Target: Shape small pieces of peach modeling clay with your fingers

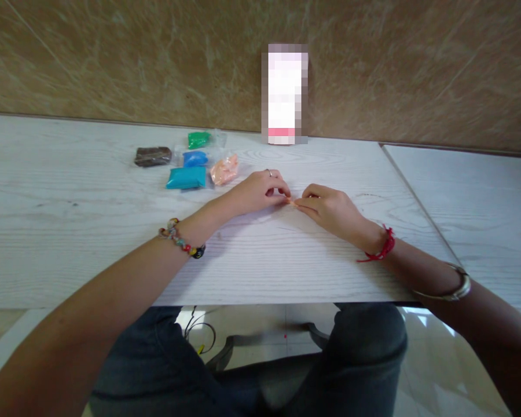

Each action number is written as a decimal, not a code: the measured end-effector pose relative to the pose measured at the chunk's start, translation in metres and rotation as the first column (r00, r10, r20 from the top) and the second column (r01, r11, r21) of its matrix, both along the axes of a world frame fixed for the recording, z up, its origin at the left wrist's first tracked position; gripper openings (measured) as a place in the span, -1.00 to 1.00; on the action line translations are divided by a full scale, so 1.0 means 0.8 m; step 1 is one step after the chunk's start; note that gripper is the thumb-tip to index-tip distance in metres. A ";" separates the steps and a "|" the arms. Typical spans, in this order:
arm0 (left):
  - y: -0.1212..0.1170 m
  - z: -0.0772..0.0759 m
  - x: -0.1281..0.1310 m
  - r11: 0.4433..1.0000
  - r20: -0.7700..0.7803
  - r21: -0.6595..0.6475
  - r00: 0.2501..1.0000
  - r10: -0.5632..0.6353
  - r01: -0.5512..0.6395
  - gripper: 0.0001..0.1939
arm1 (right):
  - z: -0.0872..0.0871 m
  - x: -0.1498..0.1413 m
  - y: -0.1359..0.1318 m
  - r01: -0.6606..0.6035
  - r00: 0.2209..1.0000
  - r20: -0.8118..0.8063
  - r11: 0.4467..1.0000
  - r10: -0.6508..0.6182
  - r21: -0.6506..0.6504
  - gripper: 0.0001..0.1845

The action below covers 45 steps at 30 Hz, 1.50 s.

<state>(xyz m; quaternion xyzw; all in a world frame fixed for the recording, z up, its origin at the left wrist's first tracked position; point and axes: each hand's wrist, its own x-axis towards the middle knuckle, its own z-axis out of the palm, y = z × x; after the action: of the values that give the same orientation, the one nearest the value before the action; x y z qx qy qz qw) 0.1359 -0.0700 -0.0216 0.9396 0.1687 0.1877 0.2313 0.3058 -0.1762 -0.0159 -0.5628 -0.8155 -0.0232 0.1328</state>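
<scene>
Between my two hands is a small peach-coloured bit of modelling clay [292, 202], mostly covered by the fingertips. My left hand [267, 191] pinches one side of it with thumb and fingers. From the other side, my right hand [327, 207] grips it, its fingers curled together. Both hands rest low over the white tabletop. Just left of my left hand lies an opened clear packet of peach clay [224, 169]. Beside that are packets of teal clay [186, 178], blue clay [195, 158], green clay [198, 139] and brown clay [153, 156].
A white wood-grain table [91, 249] stands against a brown marbled wall [134, 63]. A blurred-out upright phone-like screen [284, 92] leans on the wall behind my hands. A seam [421, 205] crosses the tabletop at right. My legs are under the front edge.
</scene>
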 end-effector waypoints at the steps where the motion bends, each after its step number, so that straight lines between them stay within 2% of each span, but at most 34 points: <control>1: -0.001 0.000 0.001 1.000 0.006 -0.005 1.000 0.007 -0.006 -0.87 | -0.001 -0.001 -0.001 -0.010 1.000 0.014 1.000 0.010 -0.001 -0.65; 6: -0.003 -0.001 0.002 0.999 0.012 -0.035 0.999 0.031 -0.030 -0.90 | -0.002 -0.004 -0.005 -0.002 0.999 0.041 1.000 0.002 -0.007 -0.59; 13: -0.001 0.000 0.002 0.999 0.001 -0.045 1.000 0.027 -0.027 -0.89 | -0.003 -0.005 0.000 0.080 0.995 -0.069 0.996 -0.078 0.030 -0.68; 22: 0.001 0.000 0.003 0.998 -0.014 -0.046 0.999 0.030 -0.030 -0.93 | 0.001 -0.014 0.007 0.141 0.988 0.056 0.990 -0.141 -0.010 -0.64; 26: 0.000 0.002 0.003 0.998 -0.020 -0.055 0.999 0.037 -0.038 -0.93 | -0.002 -0.016 0.010 0.171 0.985 0.014 0.985 -0.171 -0.013 -0.70; 32: 0.001 0.001 0.002 0.998 -0.024 -0.049 0.999 0.027 -0.029 -0.90 | -0.002 -0.009 0.007 0.151 0.987 -0.058 0.989 -0.150 0.003 -0.73; 36: 0.000 0.001 0.003 0.998 -0.024 -0.047 0.999 0.029 -0.030 -0.91 | 0.000 -0.011 0.005 0.117 0.993 0.011 0.993 -0.117 -0.031 -0.67; 40: 0.000 0.000 0.003 0.999 -0.006 -0.044 1.000 0.019 -0.019 -0.91 | -0.001 -0.016 0.005 0.146 0.986 0.082 0.989 -0.143 -0.028 -0.63; 42: 0.002 -0.001 0.002 0.998 0.030 -0.051 0.999 0.033 -0.031 -0.86 | -0.002 -0.014 0.005 0.151 0.988 0.005 0.988 -0.151 -0.002 -0.67; 44: 0.006 -0.002 0.000 0.993 0.100 -0.081 0.990 0.095 -0.087 -0.75 | -0.004 -0.010 0.008 0.176 0.971 -0.175 0.983 -0.164 0.053 -0.74; 45: 0.008 -0.002 0.000 0.987 0.142 -0.105 0.981 0.136 -0.122 -0.70 | -0.006 -0.007 0.010 0.203 0.938 -0.299 0.977 -0.175 0.067 -0.78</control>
<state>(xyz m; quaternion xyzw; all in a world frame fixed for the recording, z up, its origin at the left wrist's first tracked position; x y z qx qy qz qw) 0.1355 -0.0639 -0.0234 0.8979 0.2205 0.2633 0.2753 0.3005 -0.1684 -0.0204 -0.6287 -0.7271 0.0077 0.2758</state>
